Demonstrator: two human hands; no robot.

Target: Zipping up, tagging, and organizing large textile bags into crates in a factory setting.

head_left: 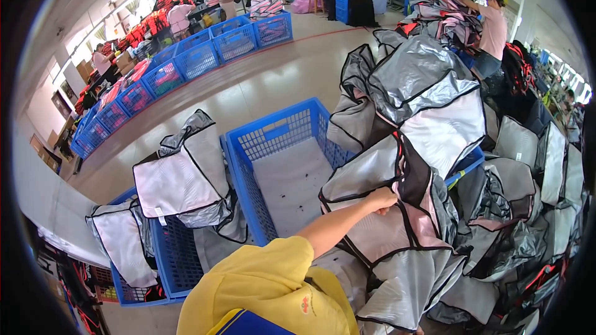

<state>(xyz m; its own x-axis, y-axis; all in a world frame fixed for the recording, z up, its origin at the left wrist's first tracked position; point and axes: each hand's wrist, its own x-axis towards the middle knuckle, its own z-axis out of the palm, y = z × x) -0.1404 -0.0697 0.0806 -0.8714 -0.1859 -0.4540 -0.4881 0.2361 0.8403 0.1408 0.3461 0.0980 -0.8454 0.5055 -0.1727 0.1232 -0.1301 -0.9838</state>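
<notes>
My left hand [382, 200] reaches across from the yellow sleeve, its fingers closed on the black-trimmed edge of a silver-grey fabric bag piece [379, 236]. That piece has pale pinkish panels and black binding. It lies slack over the pile in front of me, and its lower part [403, 288] spreads toward the lower edge. A sliver of skin, seemingly my right hand [419, 331], shows at the bottom rim beside this fabric; its fingers are hidden. Just beyond my left hand, a larger shiny silver bag piece [422, 80] is heaped over a blue crate.
A blue plastic crate [267, 130] with a pale liner stands left of the pile. Further left, another blue crate [177, 260] carries similar pieces [180, 183]. More silver pieces [518, 192] heap up at right. A row of blue crates [195, 56] lines the floor. A person [493, 31] handles fabric at upper right.
</notes>
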